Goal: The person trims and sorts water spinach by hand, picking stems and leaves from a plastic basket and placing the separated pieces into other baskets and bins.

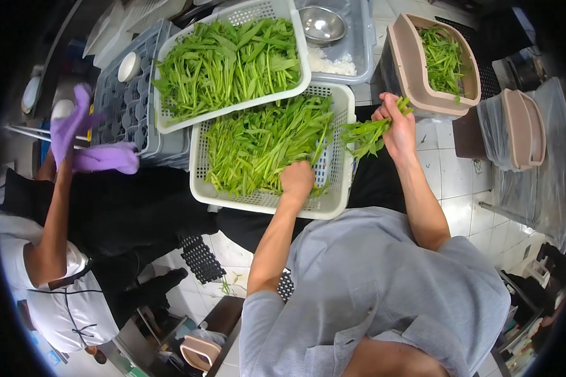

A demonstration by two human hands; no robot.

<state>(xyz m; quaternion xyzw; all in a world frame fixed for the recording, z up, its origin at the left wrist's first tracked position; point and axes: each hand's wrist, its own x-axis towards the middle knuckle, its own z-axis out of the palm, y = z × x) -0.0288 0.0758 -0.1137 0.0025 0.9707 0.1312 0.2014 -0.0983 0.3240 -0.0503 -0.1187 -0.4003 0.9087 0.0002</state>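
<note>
Many slender, leafy green stems [248,154].

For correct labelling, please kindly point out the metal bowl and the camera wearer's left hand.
Metal bowl [322,25]: head view, on its inside.
Left hand [297,178]: head view, on its back.

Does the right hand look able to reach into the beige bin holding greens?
Likely yes: the beige bin stands open just beyond the right hand, with nothing visible in between. The hand does grip a bunch of greens, so its fingers aren't free.
</note>
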